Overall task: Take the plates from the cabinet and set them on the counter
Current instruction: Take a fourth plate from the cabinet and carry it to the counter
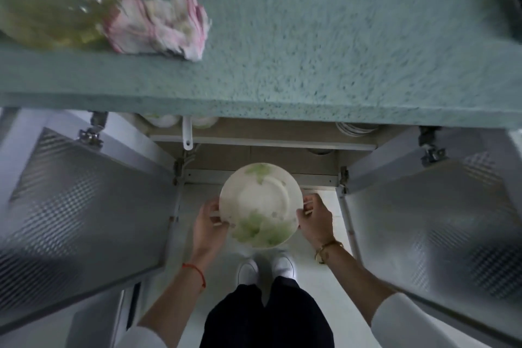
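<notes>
While the speckled green counter [310, 37] fills the far half of the view, the cabinet [262, 147] under it stands open, its left door [84, 206] and right door [437, 220] swung out toward the person, both faced with ribbed, patterned glass. On the far left of the counter stands a large yellowish container [50, 0], too blurred to name for sure, though it looks like a clear bottle of oil. Just beside it on the right, at the counter's near edge, lies a crumpled white cloth with pink stripes [161, 27].

Near the person, in front of the cabinet opening and above the pale floor [324, 305], is a round cream plate [261, 205] with faded green leaf markings, held face up in the air between both hands. The left hand [210, 222] grips the plate's left rim with its fingers curled round the edge. The right hand [315, 217] grips the right rim the same way.

Inside the cabinet, on the upper shelf, a stack of white plates [356, 128] shows at the right, partly hidden by the counter edge. Pale bowls [166, 120] sit at the left, with a white handle [187, 133] poking out over the shelf edge beside them. White shoes [265, 265] show just below the plate. A red string [197, 271] circles the left wrist, and a gold band [327, 248] the right.
</notes>
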`<state>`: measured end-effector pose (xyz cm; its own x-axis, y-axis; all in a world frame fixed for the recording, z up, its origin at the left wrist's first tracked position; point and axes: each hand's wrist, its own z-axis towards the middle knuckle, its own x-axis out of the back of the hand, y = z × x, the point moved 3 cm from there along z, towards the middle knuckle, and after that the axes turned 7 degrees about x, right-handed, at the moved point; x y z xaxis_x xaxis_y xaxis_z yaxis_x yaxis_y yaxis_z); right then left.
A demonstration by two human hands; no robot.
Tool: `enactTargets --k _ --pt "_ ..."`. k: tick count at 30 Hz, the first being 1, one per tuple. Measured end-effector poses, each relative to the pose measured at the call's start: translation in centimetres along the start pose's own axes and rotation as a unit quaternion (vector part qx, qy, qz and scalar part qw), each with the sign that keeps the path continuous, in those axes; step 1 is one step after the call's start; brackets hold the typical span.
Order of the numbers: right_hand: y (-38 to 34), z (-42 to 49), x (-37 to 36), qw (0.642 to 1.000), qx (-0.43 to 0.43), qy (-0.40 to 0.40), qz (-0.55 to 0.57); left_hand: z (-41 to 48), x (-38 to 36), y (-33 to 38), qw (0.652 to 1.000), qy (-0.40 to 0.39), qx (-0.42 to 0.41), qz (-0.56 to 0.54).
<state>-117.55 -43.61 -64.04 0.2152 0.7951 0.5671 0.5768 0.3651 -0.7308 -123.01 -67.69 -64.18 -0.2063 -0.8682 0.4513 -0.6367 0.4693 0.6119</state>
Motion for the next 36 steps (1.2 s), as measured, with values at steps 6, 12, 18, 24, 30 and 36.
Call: enactTargets --k 6,12,18,24,30,36 --pt "-4.8 -5.5 4.6 0.999 -0.025 -0.011 0.037 -7.7 4.2 3.5 0.999 0.020 -0.012 -0.030" --pt "-11.1 -9.9 10.6 0.998 -0.007 0.000 0.062 -15.2 8.3 8.4 0.998 0.015 -0.042 -0.047" --pt "-16.0 -13.8 16.7 0.994 -0.010 0.025 0.105 -21.8 11.2 13.8 0.995 0.011 -0.083 -0.049" --pt "-20.3 -17.0 22.8 0.987 0.021 0.090 0.132 -26.6 12.8 19.2 0.989 -0.016 -0.136 -0.050" --pt "-23.3 -20.1 27.9 0.969 0.034 0.182 0.166 -29.8 13.1 24.8 0.971 -0.058 -0.216 -0.081" --pt "-24.4 -25.3 30.9 0.927 0.036 0.280 0.245 -32.8 13.4 27.8 0.952 -0.145 -0.257 -0.083"
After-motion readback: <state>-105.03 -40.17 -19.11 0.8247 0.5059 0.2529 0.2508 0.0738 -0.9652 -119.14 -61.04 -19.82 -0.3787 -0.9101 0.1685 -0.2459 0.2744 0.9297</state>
